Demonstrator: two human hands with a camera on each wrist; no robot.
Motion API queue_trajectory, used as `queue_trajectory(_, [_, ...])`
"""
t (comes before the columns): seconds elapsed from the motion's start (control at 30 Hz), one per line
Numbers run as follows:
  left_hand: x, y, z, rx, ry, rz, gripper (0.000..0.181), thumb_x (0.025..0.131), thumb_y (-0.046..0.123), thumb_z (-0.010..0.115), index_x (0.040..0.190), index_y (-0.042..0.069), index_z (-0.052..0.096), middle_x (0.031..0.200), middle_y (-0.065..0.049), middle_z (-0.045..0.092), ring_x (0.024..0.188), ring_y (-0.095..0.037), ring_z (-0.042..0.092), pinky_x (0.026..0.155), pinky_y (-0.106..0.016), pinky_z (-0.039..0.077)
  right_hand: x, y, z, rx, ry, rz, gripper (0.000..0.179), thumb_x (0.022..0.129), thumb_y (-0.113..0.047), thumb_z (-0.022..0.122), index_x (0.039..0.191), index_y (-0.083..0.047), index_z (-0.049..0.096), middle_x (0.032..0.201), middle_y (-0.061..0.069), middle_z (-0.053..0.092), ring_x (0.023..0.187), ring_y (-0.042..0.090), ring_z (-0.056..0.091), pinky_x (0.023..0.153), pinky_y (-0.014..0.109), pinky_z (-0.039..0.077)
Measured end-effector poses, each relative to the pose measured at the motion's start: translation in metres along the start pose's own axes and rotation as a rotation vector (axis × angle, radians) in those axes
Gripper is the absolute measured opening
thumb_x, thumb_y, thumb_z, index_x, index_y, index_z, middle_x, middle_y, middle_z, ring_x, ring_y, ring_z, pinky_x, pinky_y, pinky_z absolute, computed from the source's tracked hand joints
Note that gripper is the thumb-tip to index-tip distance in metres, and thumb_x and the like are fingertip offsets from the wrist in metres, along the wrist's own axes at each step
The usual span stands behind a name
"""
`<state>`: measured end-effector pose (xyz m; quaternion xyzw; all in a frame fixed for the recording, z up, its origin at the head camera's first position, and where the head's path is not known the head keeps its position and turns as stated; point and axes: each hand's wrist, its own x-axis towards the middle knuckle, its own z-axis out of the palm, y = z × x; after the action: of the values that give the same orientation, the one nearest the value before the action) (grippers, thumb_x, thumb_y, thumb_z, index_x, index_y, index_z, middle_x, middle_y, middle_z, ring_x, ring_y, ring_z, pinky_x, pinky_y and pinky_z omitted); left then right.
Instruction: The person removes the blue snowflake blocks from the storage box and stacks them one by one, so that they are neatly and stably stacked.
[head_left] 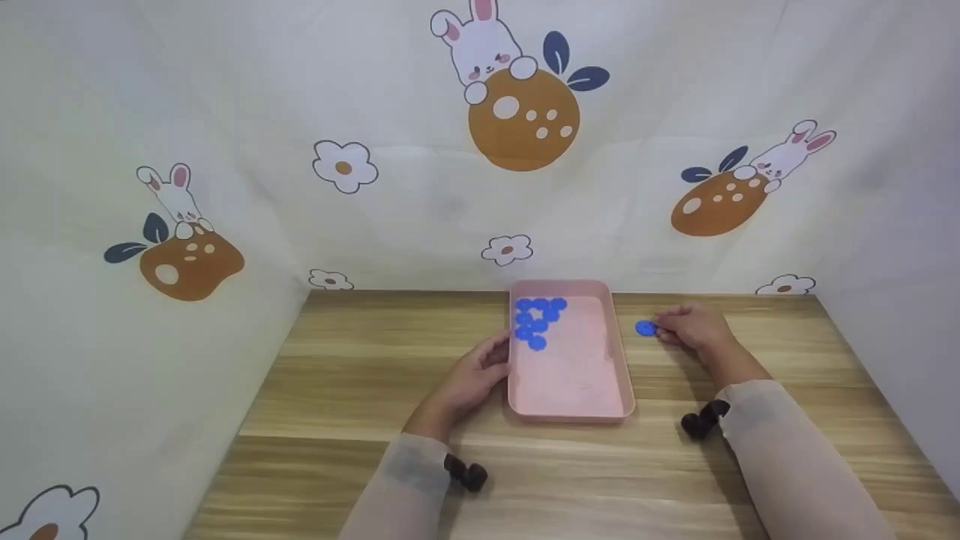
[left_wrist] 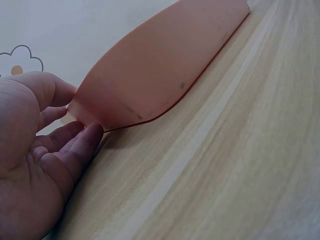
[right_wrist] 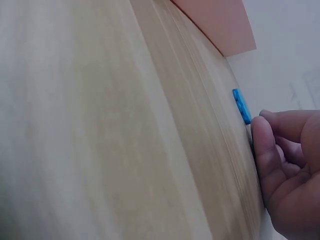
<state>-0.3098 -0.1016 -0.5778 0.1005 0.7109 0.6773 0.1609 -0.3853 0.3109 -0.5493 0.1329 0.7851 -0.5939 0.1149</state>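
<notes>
On the wooden table lies a shallow pink tray (head_left: 570, 390). Several blue notched discs (head_left: 537, 343) are grouped flat inside it, toward the far left corner. My left hand (head_left: 471, 379) is at the tray's left side, with thumb and fingertips touching its outer wall; the left wrist view shows them against the pink wall (left_wrist: 150, 70). To the right of the tray, my right hand (head_left: 694, 328) pinches one blue disc (head_left: 646, 328) by its edge, between thumb and fingertips. From the right wrist, this disc (right_wrist: 241, 106) appears edge-on, just beyond the fingertips.
A pale cloth printed with rabbits, oranges and flowers (head_left: 345, 166) hangs behind the table and along both sides. Wooden tabletop (head_left: 360, 375) surrounds the tray. Each sleeved wrist carries a small black device (head_left: 466, 474).
</notes>
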Motion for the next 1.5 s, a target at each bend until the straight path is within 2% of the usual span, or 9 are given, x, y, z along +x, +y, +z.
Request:
queue_trajectory(0.17, [0.0, -0.001, 0.001, -0.003, 0.004, -0.011, 0.061, 0.108, 0.005, 0.057, 0.166, 0.011, 0.039, 0.165, -0.018, 0.05, 0.157, -0.033, 0.045, 0.129, -0.047, 0.042, -0.006, -0.016, 0.008, 0.028, 0.005, 0.022, 0.044, 0.103, -0.019, 0.071, 0.139, 0.005, 0.061, 0.095, -0.006, 0.078, 0.08, 0.003, 0.072, 0.081, 0.021, 0.065])
queue_trajectory(0.37, [0.0, -0.001, 0.0, 0.0, 0.002, -0.012, 0.061, 0.108, 0.006, 0.057, 0.166, 0.013, 0.039, 0.166, -0.016, 0.049, 0.157, -0.032, 0.045, 0.129, -0.047, 0.042, -0.017, -0.05, 0.028, -0.006, -0.055, -0.113, 0.045, 0.103, -0.019, 0.071, 0.138, 0.009, 0.063, 0.093, -0.005, 0.077, 0.083, 0.009, 0.073, 0.087, 0.028, 0.067])
queue_trajectory(0.6, [0.002, 0.0, -0.001, 0.026, 0.01, -0.012, 0.061, 0.108, 0.01, 0.059, 0.166, 0.015, 0.04, 0.166, -0.012, 0.05, 0.158, -0.029, 0.045, 0.13, -0.046, 0.041, -0.024, -0.073, 0.056, -0.048, -0.052, -0.167, 0.041, 0.101, -0.022, 0.074, 0.13, 0.007, 0.069, 0.096, 0.002, 0.076, 0.08, 0.012, 0.071, 0.087, 0.033, 0.069])
queue_trajectory(0.8, [0.001, 0.001, -0.001, 0.027, 0.012, -0.037, 0.061, 0.108, 0.013, 0.06, 0.166, 0.018, 0.04, 0.166, -0.011, 0.051, 0.157, -0.028, 0.046, 0.129, -0.047, 0.042, -0.019, -0.078, 0.074, -0.017, -0.041, -0.164, 0.037, 0.101, -0.018, 0.072, 0.127, 0.008, 0.069, 0.096, 0.004, 0.076, 0.083, 0.012, 0.073, 0.083, 0.026, 0.067])
queue_trajectory(1.0, [0.0, 0.001, 0.0, -0.001, -0.001, -0.012, 0.063, 0.108, 0.008, 0.058, 0.167, 0.014, 0.038, 0.165, -0.016, 0.051, 0.157, -0.032, 0.046, 0.129, -0.047, 0.043, -0.008, -0.081, 0.095, 0.046, -0.052, -0.159, 0.035, 0.098, -0.014, 0.075, 0.125, 0.008, 0.071, 0.088, -0.001, 0.074, 0.08, 0.012, 0.071, 0.09, 0.034, 0.067])
queue_trajectory(1.07, [0.0, 0.001, 0.001, -0.008, -0.007, 0.0, 0.063, 0.108, 0.006, 0.058, 0.167, 0.013, 0.037, 0.165, -0.018, 0.05, 0.157, -0.033, 0.045, 0.129, -0.047, 0.043, -0.004, -0.082, 0.102, 0.035, -0.048, -0.149, 0.034, 0.098, -0.015, 0.076, 0.125, 0.006, 0.073, 0.091, 0.002, 0.076, 0.082, 0.013, 0.072, 0.095, 0.038, 0.066])
queue_trajectory(1.23, [-0.001, 0.001, 0.001, 0.002, 0.0, -0.01, 0.063, 0.108, 0.007, 0.059, 0.167, 0.016, 0.039, 0.165, -0.016, 0.05, 0.156, -0.031, 0.046, 0.128, -0.047, 0.043, 0.007, -0.082, 0.117, -0.083, -0.04, -0.144, 0.033, 0.1, -0.02, 0.074, 0.128, -0.002, 0.076, 0.116, 0.017, 0.078, 0.098, 0.022, 0.075, 0.103, 0.045, 0.064])
queue_trajectory(1.33, [-0.001, 0.001, 0.001, -0.005, -0.002, -0.004, 0.063, 0.107, 0.007, 0.059, 0.167, 0.013, 0.038, 0.165, -0.017, 0.05, 0.156, -0.032, 0.046, 0.128, -0.047, 0.044, 0.013, -0.081, 0.125, -0.106, -0.037, -0.149, 0.032, 0.1, -0.019, 0.075, 0.127, -0.003, 0.077, 0.116, 0.015, 0.078, 0.104, 0.027, 0.075, 0.101, 0.043, 0.065])
queue_trajectory(1.5, [-0.001, 0.001, 0.001, -0.019, -0.007, -0.009, 0.064, 0.107, 0.006, 0.058, 0.167, 0.013, 0.037, 0.166, -0.017, 0.05, 0.156, -0.032, 0.046, 0.128, -0.048, 0.044, 0.02, -0.076, 0.137, -0.071, -0.026, -0.125, 0.031, 0.096, -0.012, 0.077, 0.126, -0.003, 0.077, 0.112, 0.009, 0.075, 0.103, 0.027, 0.072, 0.091, 0.037, 0.065])
